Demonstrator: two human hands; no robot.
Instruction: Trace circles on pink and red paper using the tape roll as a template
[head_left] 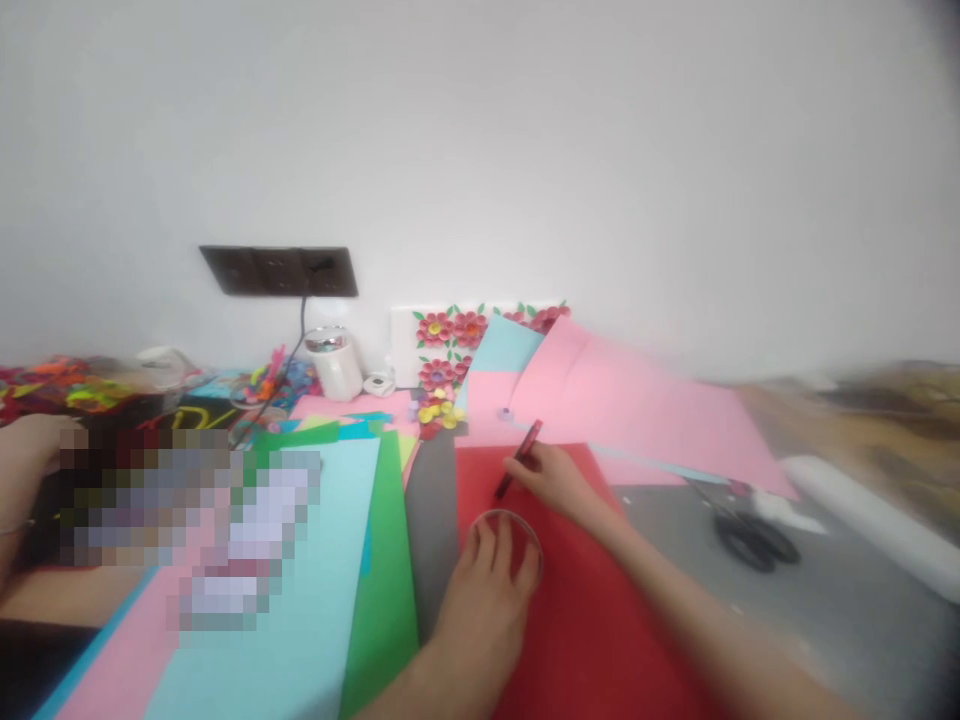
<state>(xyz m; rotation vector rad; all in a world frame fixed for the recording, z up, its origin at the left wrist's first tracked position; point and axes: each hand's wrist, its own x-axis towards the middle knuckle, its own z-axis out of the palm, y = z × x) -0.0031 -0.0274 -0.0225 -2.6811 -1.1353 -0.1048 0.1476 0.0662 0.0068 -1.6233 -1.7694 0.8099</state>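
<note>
A sheet of red paper lies in front of me. On it is a round, thin-rimmed object, apparently clear, with red showing through it. My left hand covers most of this object from above and holds it against the paper, fingers bent over it. Just beyond, my right hand grips a slim dark marker with red on its barrel. The marker slants, its lower end close to the paper above the round rim. Blur hides whether that end touches.
Light blue and green sheets lie to the left. Black-handled scissors and a white roll are on the right. Pink sheets and a flower panel stand behind. Another person's hand is at far left.
</note>
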